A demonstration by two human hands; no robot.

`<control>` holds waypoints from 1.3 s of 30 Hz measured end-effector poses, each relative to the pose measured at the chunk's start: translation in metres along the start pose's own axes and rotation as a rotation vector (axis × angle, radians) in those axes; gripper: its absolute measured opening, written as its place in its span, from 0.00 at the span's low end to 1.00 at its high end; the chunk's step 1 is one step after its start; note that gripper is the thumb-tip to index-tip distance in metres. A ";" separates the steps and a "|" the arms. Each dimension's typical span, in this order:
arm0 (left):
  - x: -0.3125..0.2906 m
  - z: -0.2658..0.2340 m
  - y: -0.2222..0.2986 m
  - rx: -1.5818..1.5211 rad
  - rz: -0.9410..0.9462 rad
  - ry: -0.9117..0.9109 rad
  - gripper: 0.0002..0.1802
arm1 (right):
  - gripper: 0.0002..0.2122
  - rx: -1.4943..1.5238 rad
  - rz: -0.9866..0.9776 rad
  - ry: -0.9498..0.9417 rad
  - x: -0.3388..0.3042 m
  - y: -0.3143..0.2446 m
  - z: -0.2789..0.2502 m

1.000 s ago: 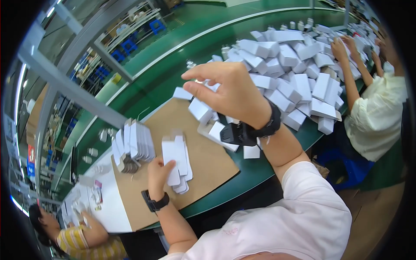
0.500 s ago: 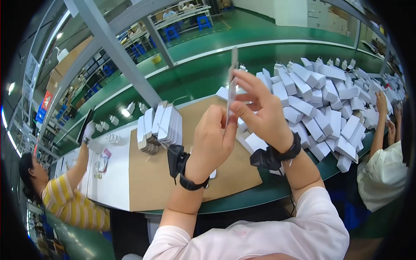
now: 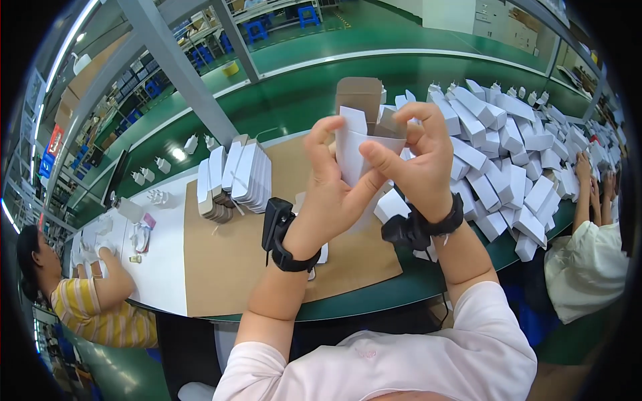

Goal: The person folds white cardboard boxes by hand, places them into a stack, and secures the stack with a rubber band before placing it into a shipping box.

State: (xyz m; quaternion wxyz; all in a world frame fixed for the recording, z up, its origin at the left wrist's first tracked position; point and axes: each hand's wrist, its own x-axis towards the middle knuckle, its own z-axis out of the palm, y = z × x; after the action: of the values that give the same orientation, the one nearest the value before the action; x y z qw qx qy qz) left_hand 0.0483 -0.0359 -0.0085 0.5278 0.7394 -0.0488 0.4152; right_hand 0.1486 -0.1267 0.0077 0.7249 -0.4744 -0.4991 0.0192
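Observation:
Between my hands stands a small white cardboard box [image 3: 350,152], opened out, its brown-lined top flap raised and its side flaps spread. My left hand [image 3: 326,184] grips its left side, fingers curled behind the edge and thumb across the lower front. On the other side, my right hand [image 3: 426,164] pinches the box, thumb on the front panel and bent fingers at a right flap. The box's lower part is partly hidden by my thumbs. Beneath is a brown cardboard sheet [image 3: 251,284] on the bench, with flat white boxes [image 3: 249,175] stacked at its left.
A large heap of closed white boxes [image 3: 511,167] lies to the right. White plug adapters [image 3: 162,164] stand along the green surface at the back. One co-worker [image 3: 100,294] sits at left; another's hands [image 3: 584,170] are by the heap. A grey post [image 3: 187,73] rises beyond.
The flat box seen edge-on has turned to face me and been opened out, its flaps apart. At left, the co-worker's raised arm has come down to the bench.

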 end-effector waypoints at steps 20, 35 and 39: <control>0.001 -0.033 0.024 -0.470 -0.399 -0.168 0.30 | 0.05 0.270 -0.141 -0.117 -0.002 0.006 0.008; -0.001 -0.046 0.025 0.066 -0.290 -0.236 0.36 | 0.13 0.158 0.195 -0.402 0.010 0.000 -0.009; 0.004 -0.046 0.018 0.092 -0.270 -0.246 0.39 | 0.14 0.140 0.133 -0.420 0.008 0.000 -0.010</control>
State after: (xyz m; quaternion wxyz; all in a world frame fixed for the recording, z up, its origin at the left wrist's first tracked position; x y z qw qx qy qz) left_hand 0.0157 -0.0046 0.0117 0.5343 0.8078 0.0059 0.2488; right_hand 0.1599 -0.1290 0.0133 0.6333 -0.4404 -0.6042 0.1998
